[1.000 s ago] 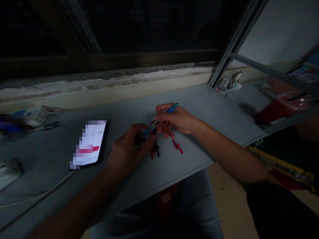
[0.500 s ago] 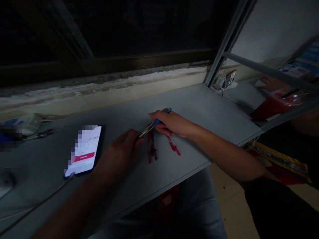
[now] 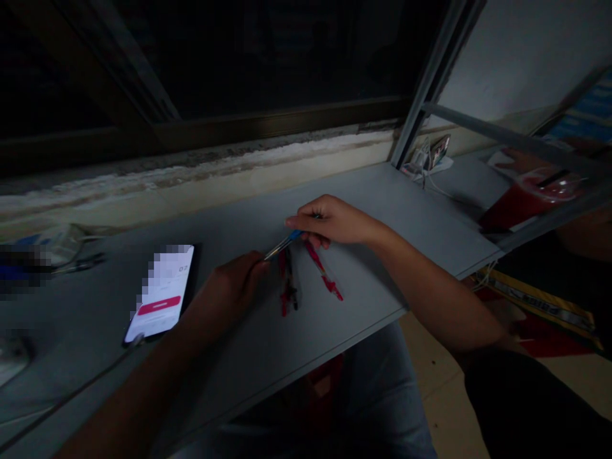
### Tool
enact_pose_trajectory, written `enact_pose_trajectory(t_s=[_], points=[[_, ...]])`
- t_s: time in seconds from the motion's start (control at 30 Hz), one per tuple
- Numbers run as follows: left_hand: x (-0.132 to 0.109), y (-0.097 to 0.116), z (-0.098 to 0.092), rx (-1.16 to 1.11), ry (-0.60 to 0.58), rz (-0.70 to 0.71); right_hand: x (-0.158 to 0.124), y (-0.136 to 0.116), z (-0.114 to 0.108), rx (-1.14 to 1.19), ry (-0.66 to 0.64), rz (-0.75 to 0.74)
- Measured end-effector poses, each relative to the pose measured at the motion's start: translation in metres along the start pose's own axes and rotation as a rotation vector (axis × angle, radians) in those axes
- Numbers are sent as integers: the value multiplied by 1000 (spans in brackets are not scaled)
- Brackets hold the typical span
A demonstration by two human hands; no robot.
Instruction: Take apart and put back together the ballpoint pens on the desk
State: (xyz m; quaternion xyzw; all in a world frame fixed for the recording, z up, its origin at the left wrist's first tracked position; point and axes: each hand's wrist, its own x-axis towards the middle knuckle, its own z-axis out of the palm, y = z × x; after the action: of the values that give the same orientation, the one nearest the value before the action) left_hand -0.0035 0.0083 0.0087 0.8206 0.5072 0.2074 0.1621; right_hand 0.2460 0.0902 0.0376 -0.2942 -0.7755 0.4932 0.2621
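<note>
My right hand [image 3: 332, 221] grips a slim blue pen [image 3: 285, 245] in its fingers, with the pen's rear end hidden by the hand. The pen's thin tip reaches my left hand [image 3: 234, 284], whose fingers are curled; whatever they may hold is hidden. Just below the pen, a red-and-black clip [image 3: 288, 288] and a red clip [image 3: 324, 275] lie on the grey desk [image 3: 363, 287]. A lit smartphone [image 3: 160, 293] with a blurred screen lies left of my left hand, a cable running from its lower end.
A dark window frame and a stained sill run behind the desk. At the far left lie a dark pen [image 3: 81, 262] and a plastic packet [image 3: 60, 245]. Beyond a metal upright at right are a charger [image 3: 423, 159], another person's hand [image 3: 519, 160] and a red cup [image 3: 528, 201].
My right hand has come down and turned, so the pen's rear end no longer shows. My left hand has drawn back left from the clips, leaving them more visible.
</note>
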Motion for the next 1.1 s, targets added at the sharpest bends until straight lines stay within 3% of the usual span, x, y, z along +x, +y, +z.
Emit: enact_pose_trajectory(t_s=[0.13,0.33,0.53,0.67,0.93,1.1], points=[[2,-5,1,31,17,-9,5,10,-1,48,71,-127],[1,-9,1,65,19,-14,6,14,-4,-16,44,-111],[1,-9,2,39,25,-14,8,17,-5,-22,134,-56],[1,-6,1,-19,31,-8,9,15,-7,169,68,-96],[1,-3,7,-62,6,29,7,9,-8,426,130,-115],[0,-2,6,-87,18,23,8,4,-7,475,284,-120]])
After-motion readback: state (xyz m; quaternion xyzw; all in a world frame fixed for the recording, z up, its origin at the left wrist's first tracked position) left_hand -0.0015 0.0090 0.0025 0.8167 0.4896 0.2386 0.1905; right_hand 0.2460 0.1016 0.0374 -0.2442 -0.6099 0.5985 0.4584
